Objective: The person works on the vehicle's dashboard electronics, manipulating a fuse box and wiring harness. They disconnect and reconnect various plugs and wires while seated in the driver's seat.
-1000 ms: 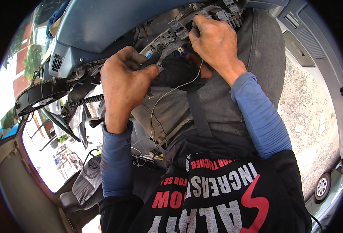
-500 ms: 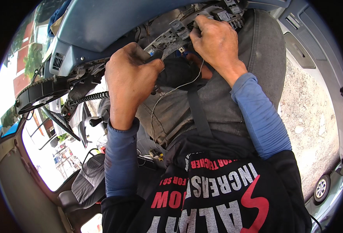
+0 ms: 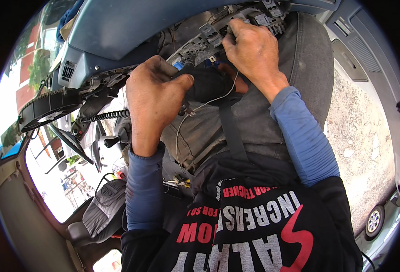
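Note:
A long grey metal-and-plastic mechanism with brackets and levers lies beneath the dashboard edge, above my lap. My right hand is closed on its near edge, thumb and fingers pinched together. My left hand is closed around a slim black tool, whose tip meets the mechanism near a blue part. The palm hides most of the tool, so its exact kind cannot be made out. A thin pale wire runs across my lap below both hands.
The blue-grey dashboard spans the top, with a steering wheel at left. A ribbed black hose passes beside my left wrist. A grey seat stands lower left. The open door is at right, over pale ground.
My left hand has shifted slightly right and down, with the black tool in it. My right hand stays almost in place on the mechanism.

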Motion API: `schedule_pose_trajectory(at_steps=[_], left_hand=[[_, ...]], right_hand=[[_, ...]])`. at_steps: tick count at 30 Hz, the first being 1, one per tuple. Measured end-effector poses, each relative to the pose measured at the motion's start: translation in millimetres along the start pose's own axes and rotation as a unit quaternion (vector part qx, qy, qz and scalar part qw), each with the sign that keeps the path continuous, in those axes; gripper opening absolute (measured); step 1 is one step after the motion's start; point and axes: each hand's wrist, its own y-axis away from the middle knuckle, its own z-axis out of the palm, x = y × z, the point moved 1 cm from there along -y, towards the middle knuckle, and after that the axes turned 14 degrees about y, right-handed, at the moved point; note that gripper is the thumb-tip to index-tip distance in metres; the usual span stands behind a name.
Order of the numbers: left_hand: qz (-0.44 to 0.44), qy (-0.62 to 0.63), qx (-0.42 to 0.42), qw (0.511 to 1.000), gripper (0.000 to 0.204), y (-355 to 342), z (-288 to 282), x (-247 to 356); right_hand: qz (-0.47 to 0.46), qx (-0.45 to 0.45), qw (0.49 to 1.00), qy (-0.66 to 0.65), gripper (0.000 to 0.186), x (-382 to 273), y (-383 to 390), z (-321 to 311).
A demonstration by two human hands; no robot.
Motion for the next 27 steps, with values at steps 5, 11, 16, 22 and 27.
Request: schedule_pose_trajectory(at_steps=[5,11,16,22,27], left_hand=[[0.000,-0.032,0.006,0.999,0.019,1,0,4],[-0.003,-0.007,0.011,1.000,0.019,0,4,-1],[-0.011,-0.024,0.020,0.999,0.025,-2,10,-1],[-0.028,-0.025,0.023,0.999,0.025,2,6,4],[-0.011,0.014,0.033,0.999,0.023,6,5,2]], right_hand=[[-0.001,0.005,1.000,0.001,0.013,0,0,-1],[0.004,-0.002,1.000,0.004,0.014,-1,0,-1],[0.005,-0.010,1.000,-0.005,0.015,-2,0,-5],[0.005,-0.007,1.000,-0.013,0.016,-2,-1,-4],[0.002,0.001,1.000,-0.008,0.016,-1,0,-1]])
